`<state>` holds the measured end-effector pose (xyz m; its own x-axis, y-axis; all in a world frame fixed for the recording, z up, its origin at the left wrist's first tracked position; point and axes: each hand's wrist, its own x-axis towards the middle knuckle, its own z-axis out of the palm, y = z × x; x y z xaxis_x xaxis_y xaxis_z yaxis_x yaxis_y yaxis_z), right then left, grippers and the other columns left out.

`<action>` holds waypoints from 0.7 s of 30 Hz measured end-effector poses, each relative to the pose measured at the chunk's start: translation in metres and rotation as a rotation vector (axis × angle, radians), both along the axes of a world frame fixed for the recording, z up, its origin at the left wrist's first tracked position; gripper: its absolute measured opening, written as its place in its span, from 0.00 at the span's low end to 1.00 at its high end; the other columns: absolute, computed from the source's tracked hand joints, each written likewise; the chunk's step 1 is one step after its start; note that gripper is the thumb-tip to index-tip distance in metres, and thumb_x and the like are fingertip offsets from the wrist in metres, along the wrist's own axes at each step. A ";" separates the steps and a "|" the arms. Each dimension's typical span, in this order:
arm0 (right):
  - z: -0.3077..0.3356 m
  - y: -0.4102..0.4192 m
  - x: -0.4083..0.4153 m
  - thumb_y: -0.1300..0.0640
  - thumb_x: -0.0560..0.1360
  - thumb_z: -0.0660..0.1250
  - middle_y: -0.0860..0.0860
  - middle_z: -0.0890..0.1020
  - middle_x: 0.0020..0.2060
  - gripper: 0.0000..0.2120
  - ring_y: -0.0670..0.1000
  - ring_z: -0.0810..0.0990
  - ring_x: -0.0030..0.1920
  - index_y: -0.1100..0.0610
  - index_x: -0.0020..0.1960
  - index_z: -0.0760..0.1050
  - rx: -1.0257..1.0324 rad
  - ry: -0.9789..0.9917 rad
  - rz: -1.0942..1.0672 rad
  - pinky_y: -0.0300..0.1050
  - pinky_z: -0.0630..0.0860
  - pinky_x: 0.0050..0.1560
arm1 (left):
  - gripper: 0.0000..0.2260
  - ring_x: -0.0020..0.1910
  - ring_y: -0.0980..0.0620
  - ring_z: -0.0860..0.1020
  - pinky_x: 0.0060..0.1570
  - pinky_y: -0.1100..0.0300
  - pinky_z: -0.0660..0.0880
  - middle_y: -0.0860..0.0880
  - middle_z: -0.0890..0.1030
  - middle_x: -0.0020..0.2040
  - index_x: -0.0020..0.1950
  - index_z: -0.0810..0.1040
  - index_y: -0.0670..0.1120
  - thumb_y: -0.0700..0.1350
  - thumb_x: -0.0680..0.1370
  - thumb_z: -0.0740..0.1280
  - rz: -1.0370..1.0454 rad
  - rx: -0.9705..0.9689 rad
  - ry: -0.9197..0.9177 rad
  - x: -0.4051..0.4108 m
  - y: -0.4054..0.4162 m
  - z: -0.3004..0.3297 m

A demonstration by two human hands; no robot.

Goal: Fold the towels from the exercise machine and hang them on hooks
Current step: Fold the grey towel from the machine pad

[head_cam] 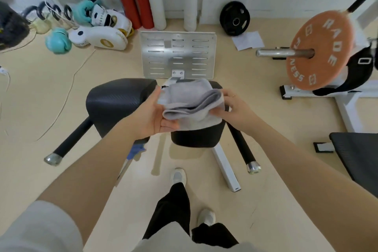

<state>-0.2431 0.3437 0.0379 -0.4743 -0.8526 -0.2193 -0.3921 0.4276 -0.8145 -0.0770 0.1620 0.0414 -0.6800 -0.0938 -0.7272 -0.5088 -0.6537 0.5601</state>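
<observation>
Both hands are holding a grey towel (191, 104) just above the right black pad (196, 135): the left hand (155, 114) is cupping it from beneath, the right hand (231, 106) is pinching its edge. Layers are lying uneven; judged, edges need squaring before the next fold. A metal plate (178, 55) is standing beyond the pad, an orange weight disc (319, 51) is sitting to its right; no hooks are showing
</observation>
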 end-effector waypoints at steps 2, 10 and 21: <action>0.005 -0.019 -0.007 0.53 0.76 0.64 0.51 0.79 0.46 0.06 0.49 0.76 0.46 0.54 0.50 0.77 -0.032 -0.166 -0.098 0.43 0.74 0.48 | 0.39 0.25 0.50 0.72 0.30 0.61 0.75 0.45 0.75 0.30 0.46 0.75 0.42 0.74 0.71 0.41 -0.013 0.054 -0.026 -0.014 -0.022 0.003; -0.034 -0.092 -0.034 0.49 0.79 0.57 0.56 0.76 0.44 0.16 0.58 0.73 0.45 0.63 0.49 0.69 0.289 -0.102 -0.304 0.48 0.68 0.43 | 0.19 0.34 0.54 0.71 0.37 0.64 0.69 0.50 0.75 0.37 0.42 0.75 0.50 0.65 0.74 0.60 -0.290 -0.592 -0.300 -0.065 -0.064 -0.020; -0.066 -0.116 -0.046 0.55 0.78 0.55 0.59 0.76 0.44 0.11 0.57 0.71 0.41 0.62 0.50 0.69 0.498 0.118 -0.465 0.45 0.64 0.37 | 0.29 0.61 0.42 0.69 0.56 0.49 0.68 0.43 0.69 0.66 0.72 0.55 0.44 0.44 0.74 0.62 -0.599 -1.554 -0.227 -0.101 -0.056 -0.028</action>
<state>-0.2895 0.2281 -0.0281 -0.8110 -0.3661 -0.4563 -0.1514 0.8847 -0.4409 -0.1782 0.1060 0.0130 -0.7850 -0.5521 -0.2811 -0.6192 0.7129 0.3291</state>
